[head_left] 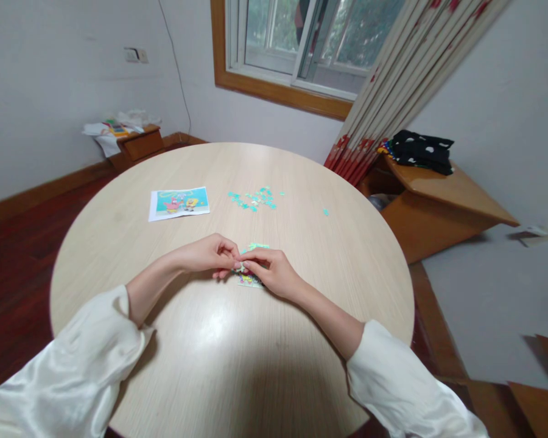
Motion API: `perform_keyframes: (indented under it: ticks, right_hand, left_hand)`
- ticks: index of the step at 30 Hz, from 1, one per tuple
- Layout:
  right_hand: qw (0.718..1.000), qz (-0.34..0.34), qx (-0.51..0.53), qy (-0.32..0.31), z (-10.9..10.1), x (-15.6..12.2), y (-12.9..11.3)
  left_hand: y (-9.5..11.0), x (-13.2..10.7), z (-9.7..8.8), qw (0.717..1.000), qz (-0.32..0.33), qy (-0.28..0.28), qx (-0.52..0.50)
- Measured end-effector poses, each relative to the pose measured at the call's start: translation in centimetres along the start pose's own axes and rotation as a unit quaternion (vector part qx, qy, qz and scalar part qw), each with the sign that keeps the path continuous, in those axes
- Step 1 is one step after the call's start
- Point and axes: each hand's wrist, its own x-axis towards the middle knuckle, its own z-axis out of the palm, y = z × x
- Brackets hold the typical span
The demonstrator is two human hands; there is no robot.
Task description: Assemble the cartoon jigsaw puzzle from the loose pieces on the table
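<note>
Both my hands meet over a partly joined jigsaw puzzle (251, 281) near the middle of the round table. Between the fingertips is a small pale puzzle piece (242, 267), pinched by my left hand (214, 254) and my right hand (274, 272) together. The hands hide much of the joined section; its yellow-green top edge and colourful lower edge show. Beyond them lies a loose scatter of turquoise puzzle pieces (258, 199). A reference picture (181, 202) with cartoon figures lies to the left of that scatter.
One stray turquoise piece (326, 212) lies right of the scatter on the round table (201, 377). A wooden cabinet (420, 207) with dark cloth (422, 152) stands at the right. Papers lie on a low wooden stand (141, 143) at the far left. A curtain (393, 85) hangs by the window.
</note>
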Motion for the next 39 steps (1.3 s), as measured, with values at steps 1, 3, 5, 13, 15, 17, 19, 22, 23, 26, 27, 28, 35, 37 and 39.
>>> perform_keyframes:
  ticks: [1,3,5,13,15,17,19,22,23,26,27,28,35,37,39]
  right_hand:
    - [1.0,0.004,0.004,0.002,0.04,-0.04,0.13]
    - [1.0,0.014,0.018,0.015,0.1,-0.13,0.5]
    - [0.999,0.019,0.023,0.033,0.11,-0.19,0.86]
    - [0.999,0.002,-0.007,0.048,-0.24,-0.16,0.9]
    - [0.999,0.0,-0.015,0.047,-0.28,-0.19,0.78]
    - [0.999,-0.003,-0.022,0.046,-0.31,-0.22,0.7]
    - [0.998,-0.007,-0.03,0.046,-0.33,-0.24,0.67]
    - [0.998,-0.016,-0.041,0.048,-0.34,-0.23,0.68]
    - [0.998,-0.019,-0.044,0.049,-0.34,-0.21,0.69]
    - [0.997,-0.023,-0.056,0.046,-0.33,-0.17,0.69]
    - [0.997,-0.024,-0.06,0.047,-0.34,-0.16,0.68]
    - [0.997,-0.024,-0.062,0.046,-0.34,-0.15,0.66]
    - [0.997,-0.024,-0.057,0.047,-0.33,-0.2,0.64]
    - [0.997,-0.021,-0.056,0.05,-0.3,-0.21,0.63]
    - [0.997,-0.021,-0.055,0.049,-0.27,-0.21,0.59]
  left_hand:
    - [-0.08,-0.02,-0.1,1.0,-0.009,-0.003,0.002]
    - [-0.2,-0.11,-0.29,0.999,-0.028,-0.013,0.007]
    - [-0.22,-0.23,-0.45,0.999,-0.04,-0.024,0.011]
    - [-0.05,-0.46,-0.58,0.997,-0.041,-0.059,0.016]
    - [-0.22,-0.36,-0.56,0.997,-0.04,-0.061,0.023]
    - [-0.4,-0.25,-0.55,0.997,-0.043,-0.056,0.027]
    - [-0.53,-0.16,-0.53,0.997,-0.048,-0.048,0.028]
    - [-0.56,-0.09,-0.47,0.997,-0.059,-0.045,0.032]
    - [-0.54,-0.08,-0.44,0.997,-0.061,-0.045,0.033]
    - [-0.53,-0.06,-0.3,0.997,-0.053,-0.043,0.028]
    - [-0.53,-0.06,-0.25,0.998,-0.047,-0.039,0.022]
    - [-0.54,-0.06,-0.21,0.998,-0.043,-0.036,0.017]
    - [-0.37,-0.25,-0.13,0.998,-0.049,-0.039,0.017]
    - [-0.22,-0.26,-0.08,0.998,-0.049,-0.038,0.015]
    - [-0.07,-0.25,-0.01,0.998,-0.046,-0.04,0.017]
